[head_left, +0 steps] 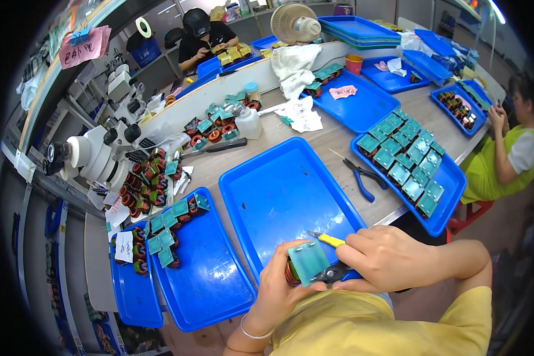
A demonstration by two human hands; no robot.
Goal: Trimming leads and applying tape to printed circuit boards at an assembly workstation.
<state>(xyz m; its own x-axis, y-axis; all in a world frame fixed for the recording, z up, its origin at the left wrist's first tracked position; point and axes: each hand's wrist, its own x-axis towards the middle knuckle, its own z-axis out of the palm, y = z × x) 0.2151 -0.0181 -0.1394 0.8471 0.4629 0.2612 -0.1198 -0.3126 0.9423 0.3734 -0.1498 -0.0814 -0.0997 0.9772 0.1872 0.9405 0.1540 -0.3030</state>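
Over the near edge of the blue tray (279,196) on the desk (332,139), the left hand (276,285) pinches a green-topped coil (305,264) in its fingers, while the right hand (385,258), fingers curled tight, grips a yellow-handled tool (327,239) touching it

Blue trays (291,196), a teal-green board (308,261) on copper-orange coils, and a yellow-handled tool (328,240).

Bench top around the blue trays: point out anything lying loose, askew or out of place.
Blue-handled pliers lie loose on the bare bench between two blue trays. A white cloth is crumpled over the divider, and papers lie scattered beside a white bottle. The green-topped coil parts sit in tidy rows.
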